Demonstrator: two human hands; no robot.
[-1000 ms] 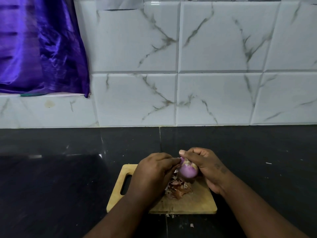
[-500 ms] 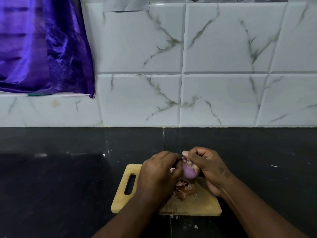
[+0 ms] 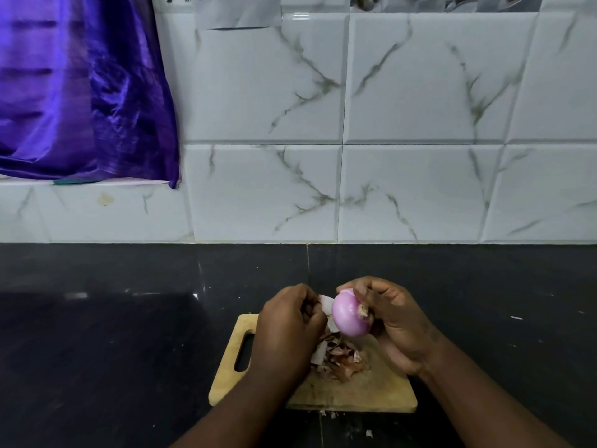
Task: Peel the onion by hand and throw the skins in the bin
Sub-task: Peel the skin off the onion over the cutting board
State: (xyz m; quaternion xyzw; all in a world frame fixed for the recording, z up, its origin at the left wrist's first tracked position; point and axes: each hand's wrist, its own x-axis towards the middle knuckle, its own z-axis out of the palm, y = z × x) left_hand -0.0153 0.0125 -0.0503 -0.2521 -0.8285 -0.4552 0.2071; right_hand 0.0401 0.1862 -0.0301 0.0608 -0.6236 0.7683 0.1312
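Observation:
A pink-purple onion (image 3: 349, 315), mostly bare of dry skin, sits in my right hand (image 3: 392, 321) above the wooden cutting board (image 3: 361, 391). Its root end faces right under my thumb. My left hand (image 3: 289, 324) pinches a pale strip of onion skin (image 3: 325, 302) just left of the onion. A heap of brown peeled skins (image 3: 340, 358) lies on the board below both hands. No bin is in view.
The board rests on a black stone counter (image 3: 113, 334), its handle slot (image 3: 243, 350) to the left. A few skin scraps (image 3: 368, 433) lie on the counter in front of the board. White marbled wall tiles (image 3: 420, 189) rise behind; a purple cloth (image 3: 80, 92) hangs at upper left.
My right hand has turned the onion so more of its smooth pink side shows. My left hand has pulled a strip of skin away to the left.

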